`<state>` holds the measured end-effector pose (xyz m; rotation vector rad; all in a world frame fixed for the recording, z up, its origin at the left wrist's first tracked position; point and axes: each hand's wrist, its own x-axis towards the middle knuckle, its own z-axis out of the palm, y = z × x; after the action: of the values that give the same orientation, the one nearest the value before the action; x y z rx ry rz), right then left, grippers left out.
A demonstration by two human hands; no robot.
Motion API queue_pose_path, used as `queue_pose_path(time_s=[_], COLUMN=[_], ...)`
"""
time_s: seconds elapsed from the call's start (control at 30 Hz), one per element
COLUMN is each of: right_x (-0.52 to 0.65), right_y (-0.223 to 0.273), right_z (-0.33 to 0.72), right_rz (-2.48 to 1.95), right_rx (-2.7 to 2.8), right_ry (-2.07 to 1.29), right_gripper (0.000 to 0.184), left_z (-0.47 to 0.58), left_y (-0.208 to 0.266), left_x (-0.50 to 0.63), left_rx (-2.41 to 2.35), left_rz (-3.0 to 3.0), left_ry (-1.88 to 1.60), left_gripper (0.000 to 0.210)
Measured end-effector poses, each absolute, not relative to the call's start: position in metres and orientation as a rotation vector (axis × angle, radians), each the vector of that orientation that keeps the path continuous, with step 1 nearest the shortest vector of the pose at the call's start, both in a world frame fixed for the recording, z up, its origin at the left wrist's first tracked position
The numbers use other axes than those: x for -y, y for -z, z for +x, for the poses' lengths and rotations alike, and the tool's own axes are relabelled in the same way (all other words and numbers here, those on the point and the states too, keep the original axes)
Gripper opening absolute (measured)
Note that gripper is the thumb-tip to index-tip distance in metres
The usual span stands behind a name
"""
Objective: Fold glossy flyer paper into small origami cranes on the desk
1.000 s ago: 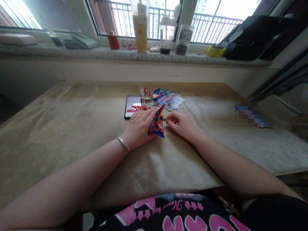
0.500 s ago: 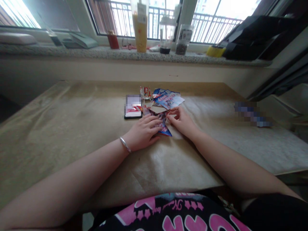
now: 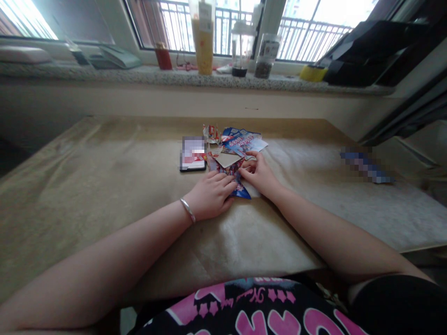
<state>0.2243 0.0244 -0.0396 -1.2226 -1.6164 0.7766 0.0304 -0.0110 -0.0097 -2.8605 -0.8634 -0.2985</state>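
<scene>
A folded sheet of blue and red printed paper (image 3: 243,191) lies on the tabletop, its far edge forming a V shape. My left hand (image 3: 214,194) rests flat over its left part, fingers stretched out and pressing it down. My right hand (image 3: 261,177) has its thumb and bent fingers closed at the paper's right edge. The palm and fingers hide much of the sheet. Just beyond are several blue printed sheets (image 3: 246,141) in an overlapping pile and a small red and white folded paper piece (image 3: 211,134).
A phone (image 3: 193,167) with a blurred screen lies left of the paper. A blurred blue strip-like item (image 3: 366,167) is at the table's far right. Along the granite windowsill (image 3: 132,77) stand a tall yellow-filled container (image 3: 203,46), a red jar (image 3: 163,58) and a yellow roll (image 3: 313,73).
The paper's upper part has come down, baring the tabletop in a V behind it. My left hand has shifted slightly right; my right hand has moved a little left.
</scene>
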Motion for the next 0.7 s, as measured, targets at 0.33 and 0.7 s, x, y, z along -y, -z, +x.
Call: queue_pose_path(time_s=[0.33,0.7], right_x=[-0.019,-0.021], right_y=[0.031,0.030], right_z=[0.228,0.238], right_rz=[-1.224,-1.230], right_rx=[1.682,1.986], right_ry=[-0.829,-0.602], right_gripper=[0.034,0.026], left_z=[0.029,0.030], left_y=[0.013,0.011], left_x=[0.011,0.016], left_rx=[0.999,1.121], left_rz=[-2.826,-2.768], left_ry=[0.268,0.226], left_gripper=[0.047,0.052])
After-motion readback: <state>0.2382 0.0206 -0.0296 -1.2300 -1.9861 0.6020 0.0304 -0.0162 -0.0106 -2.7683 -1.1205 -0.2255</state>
